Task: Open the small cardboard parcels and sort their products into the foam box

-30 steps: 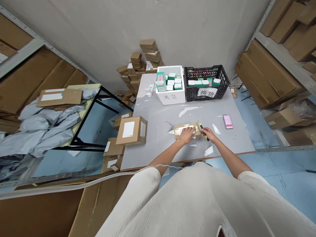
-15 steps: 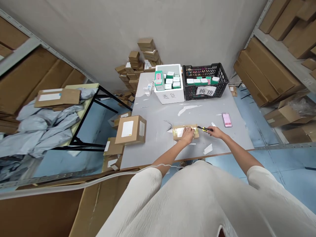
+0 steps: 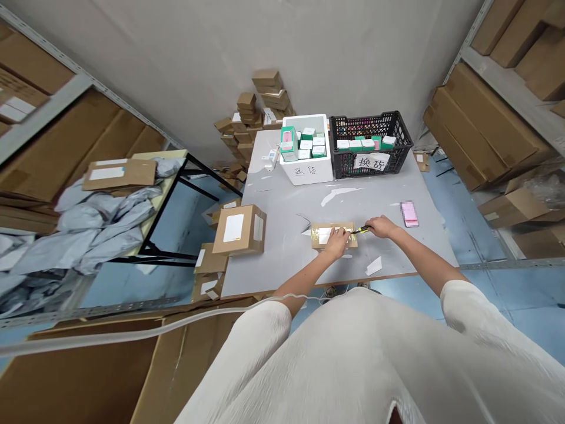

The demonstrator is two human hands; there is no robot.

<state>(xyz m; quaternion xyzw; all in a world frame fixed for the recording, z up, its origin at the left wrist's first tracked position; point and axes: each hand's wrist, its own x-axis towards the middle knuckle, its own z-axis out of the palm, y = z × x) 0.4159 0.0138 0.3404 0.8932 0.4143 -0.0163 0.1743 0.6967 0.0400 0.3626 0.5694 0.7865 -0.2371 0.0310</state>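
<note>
A small brown cardboard box [image 3: 315, 237] with shiny tape and a white label lies near the front edge of the grey table [image 3: 286, 200]. My left hand [image 3: 338, 242] rests on top of this box, its fingers bent over the label and tape. From the right, my right hand [image 3: 381, 227] grips a black and yellow utility knife [image 3: 362, 229], whose tip points left at the box's right end. Whether the blade touches the tape is too small to tell.
A larger carton [image 3: 241, 231] stands at the table's left. At the back are a white foam bin [image 3: 309, 172] and a black crate [image 3: 371, 141] holding green and white boxes. A pink-screened phone [image 3: 409, 214] and paper scraps lie right of centre.
My right hand has moved the knife left, up to the box's right end. My left hand stays on the box. The whole view has shifted slightly.
</note>
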